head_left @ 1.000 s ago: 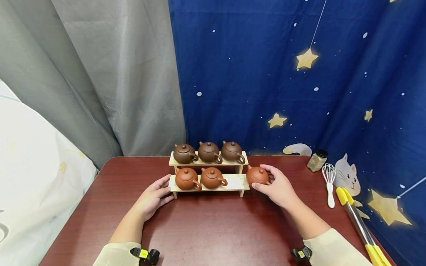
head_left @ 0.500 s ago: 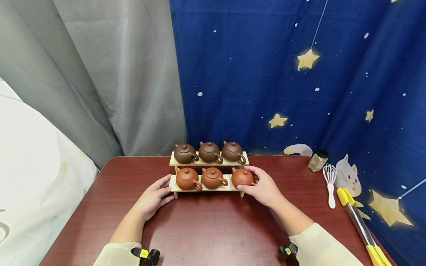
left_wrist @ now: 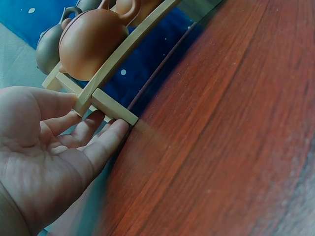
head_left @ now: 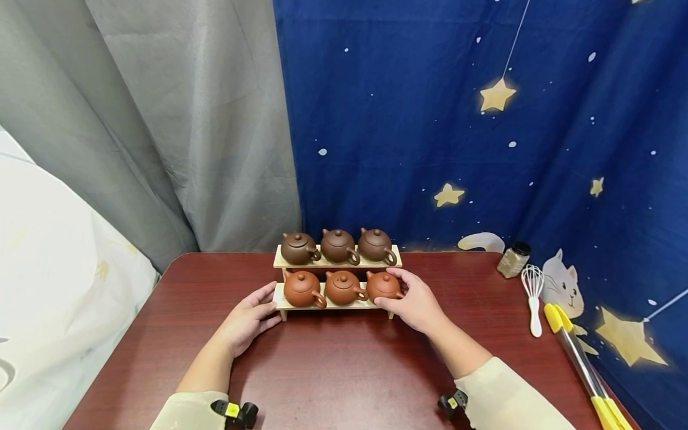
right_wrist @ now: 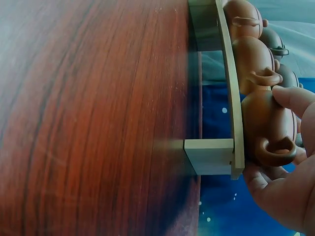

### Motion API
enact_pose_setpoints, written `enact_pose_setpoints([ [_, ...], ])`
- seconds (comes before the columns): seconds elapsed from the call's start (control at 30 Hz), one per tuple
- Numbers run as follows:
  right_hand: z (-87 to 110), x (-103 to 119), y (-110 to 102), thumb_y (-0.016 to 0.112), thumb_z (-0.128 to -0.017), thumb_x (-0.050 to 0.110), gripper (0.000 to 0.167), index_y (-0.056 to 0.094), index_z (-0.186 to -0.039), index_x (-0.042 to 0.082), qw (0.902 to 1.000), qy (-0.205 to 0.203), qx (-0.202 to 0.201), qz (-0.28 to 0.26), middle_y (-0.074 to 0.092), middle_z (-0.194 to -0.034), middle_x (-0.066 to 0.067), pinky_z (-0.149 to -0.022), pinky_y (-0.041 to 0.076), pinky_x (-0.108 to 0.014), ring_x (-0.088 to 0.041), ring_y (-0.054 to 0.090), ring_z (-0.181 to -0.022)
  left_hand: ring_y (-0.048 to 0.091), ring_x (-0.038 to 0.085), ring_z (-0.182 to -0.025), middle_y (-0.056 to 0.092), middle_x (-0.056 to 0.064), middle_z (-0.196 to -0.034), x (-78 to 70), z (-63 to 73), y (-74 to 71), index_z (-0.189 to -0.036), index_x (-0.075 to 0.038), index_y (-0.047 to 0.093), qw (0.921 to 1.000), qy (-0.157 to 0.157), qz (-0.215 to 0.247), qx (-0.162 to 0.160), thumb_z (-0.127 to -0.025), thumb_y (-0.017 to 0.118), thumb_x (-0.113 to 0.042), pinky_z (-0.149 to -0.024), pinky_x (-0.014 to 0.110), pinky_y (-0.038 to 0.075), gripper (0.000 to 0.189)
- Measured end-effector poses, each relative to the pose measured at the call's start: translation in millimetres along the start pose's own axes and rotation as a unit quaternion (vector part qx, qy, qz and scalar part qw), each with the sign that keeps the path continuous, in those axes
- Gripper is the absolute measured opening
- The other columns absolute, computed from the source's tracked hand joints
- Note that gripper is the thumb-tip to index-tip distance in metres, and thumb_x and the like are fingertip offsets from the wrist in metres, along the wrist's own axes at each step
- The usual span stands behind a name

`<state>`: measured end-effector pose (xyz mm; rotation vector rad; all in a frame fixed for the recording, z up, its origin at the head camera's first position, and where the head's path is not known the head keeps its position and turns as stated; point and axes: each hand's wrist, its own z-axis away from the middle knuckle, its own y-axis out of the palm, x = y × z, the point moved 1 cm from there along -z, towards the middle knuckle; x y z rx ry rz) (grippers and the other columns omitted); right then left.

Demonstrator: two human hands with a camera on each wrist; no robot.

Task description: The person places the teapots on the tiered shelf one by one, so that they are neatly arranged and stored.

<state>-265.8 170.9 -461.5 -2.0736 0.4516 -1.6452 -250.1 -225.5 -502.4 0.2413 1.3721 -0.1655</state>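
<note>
A two-tier wooden display stand (head_left: 352, 306) bears teapots on both levels. My left hand (head_left: 247, 319) grips its left end; in the left wrist view the thumb (left_wrist: 56, 103) lies at the board's end and the fingers are by the leg (left_wrist: 115, 107). With my right hand (head_left: 419, 303) I hold the rightmost reddish-brown teapot (head_left: 383, 286) at the right end of the lower tier, thumb in front, fingers behind. Its handle (right_wrist: 275, 155) points toward my palm in the right wrist view. Left of it sit two more reddish-brown teapots, a middle one (head_left: 341, 288) and a left one (head_left: 301, 289).
Three dark brown teapots, one in the middle (head_left: 337, 246), line the upper tier. Along the right edge of the red-brown table (head_left: 333, 370) lie a spice jar (head_left: 513, 260), a white whisk (head_left: 533, 298) and yellow-tipped tongs (head_left: 583, 361). Curtains hang behind.
My right hand has moved left with the teapot, from beyond the stand's right end onto the lower tier beside the middle teapot. My left hand has stayed at the stand's left end.
</note>
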Motion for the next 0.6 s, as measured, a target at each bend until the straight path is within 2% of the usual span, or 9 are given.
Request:
enact_pose_setpoints([
  [0.1,-0.3,1.5,1.7,0.097,-0.078,0.030,0.078,0.062,-0.146,0.014,1.0000,-0.001,0.003,-0.008,0.071,-0.134,-0.011,-0.102,0.058,-0.039,-0.023,0.073,-0.117,0.057,0.010,-0.133,0.026,0.018,-0.176,-0.1,0.4,0.0,-0.173,-0.011,0.013,1.0000,-0.001,0.000,-0.001,-0.114,0.046,-0.010,-0.111,0.036,0.054,0.068],
  [0.4,1.0,2.8,2.4,0.097,-0.078,0.035,0.080,0.062,-0.147,0.016,0.9997,-0.002,-0.003,0.023,0.057,-0.145,-0.017,-0.109,0.056,-0.049,-0.031,0.068,-0.126,0.056,0.014,-0.136,0.026,0.019,-0.176,-0.7,1.7,0.0,-0.173,-0.011,0.014,1.0000,-0.001,-0.001,-0.003,-0.114,0.046,-0.011,-0.111,0.035,0.054,0.068],
  [0.6,6.6,1.7,-2.3,0.094,-0.082,0.034,0.075,0.063,-0.147,0.015,0.9992,-0.020,-0.007,0.033,0.060,-0.142,-0.014,-0.100,0.060,-0.039,-0.025,0.072,-0.111,0.057,0.011,-0.135,0.025,0.017,-0.177,1.4,3.7,0.6,-0.174,-0.013,0.012,0.9999,-0.007,-0.004,-0.009,-0.114,0.045,-0.011,-0.111,0.036,0.054,0.068],
])
